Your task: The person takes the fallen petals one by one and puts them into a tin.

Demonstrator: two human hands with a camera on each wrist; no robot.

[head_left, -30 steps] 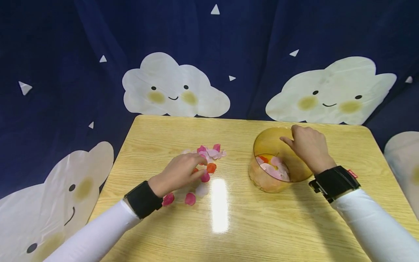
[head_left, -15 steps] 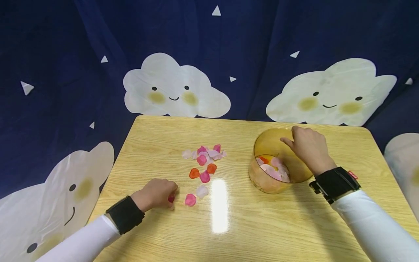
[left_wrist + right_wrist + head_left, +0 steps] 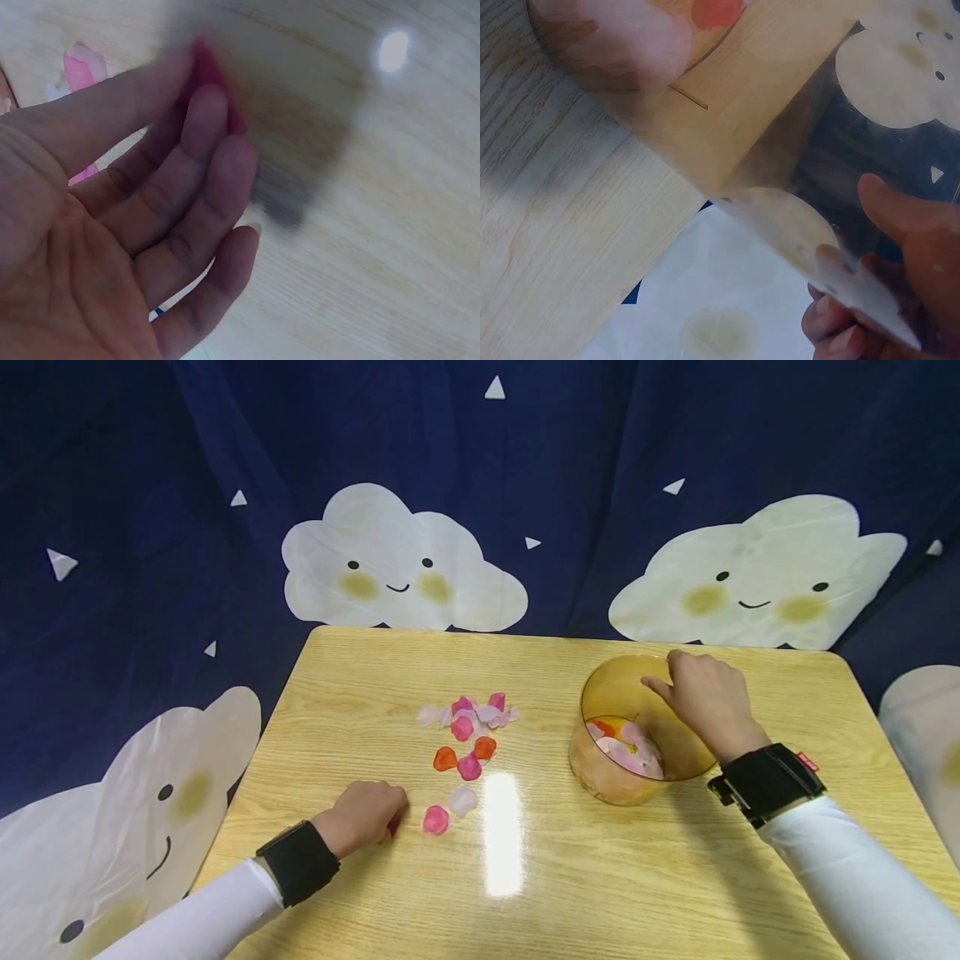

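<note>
My left hand (image 3: 363,814) is low over the table's left part, its thumb and fingertips pinching a dark pink petal (image 3: 212,71). Most of that petal is hidden by the fingers in the head view. My right hand (image 3: 708,702) grips the far right rim of a clear amber round tub (image 3: 600,772). In the right wrist view its fingers curl round the wall (image 3: 795,244) of the tub, the thumb on the other side. Pale pink petals (image 3: 626,756) and an orange-red petal (image 3: 604,728) lie at the bottom of the tub.
Right of my left hand lie a pink petal (image 3: 436,820) and a whitish petal (image 3: 462,800). Farther back are two orange petals (image 3: 446,758), a magenta petal (image 3: 469,767) and a cluster of pink petals (image 3: 487,714). A dark blue cloud-print curtain (image 3: 570,460) hangs behind the wooden table (image 3: 555,877).
My left hand has moved from over the scattered petals toward the front left and now pinches the dark pink petal there. My right hand and the tub have stayed put.
</note>
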